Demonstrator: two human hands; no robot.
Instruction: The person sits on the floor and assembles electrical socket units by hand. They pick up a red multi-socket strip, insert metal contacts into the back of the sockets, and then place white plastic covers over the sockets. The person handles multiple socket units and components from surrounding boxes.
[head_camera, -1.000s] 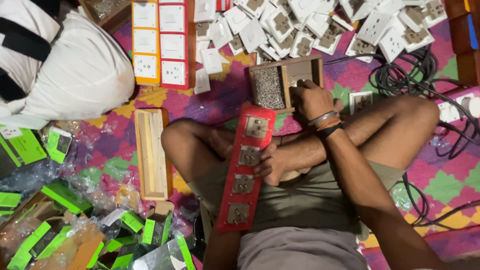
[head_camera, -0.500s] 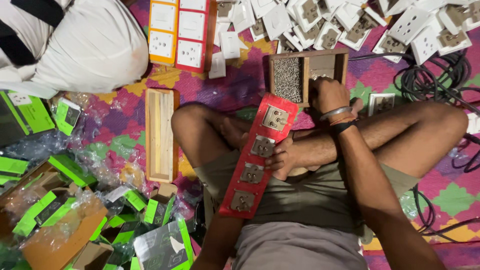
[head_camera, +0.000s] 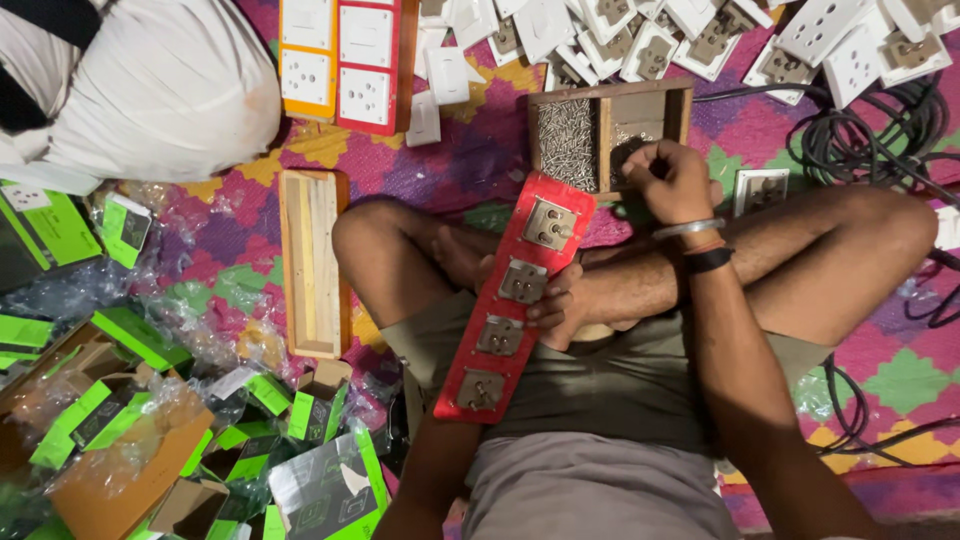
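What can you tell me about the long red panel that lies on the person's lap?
The long red panel is a narrow flat strip, seemingly plastic, seen from its back. Four metal-looking socket modules sit in a row along it. It lies slanted across the crossed legs, its upper end near the wooden compartment box, its lower end over the shorts. The left hand grips its right edge about the middle. The right hand is apart from it, at the box.
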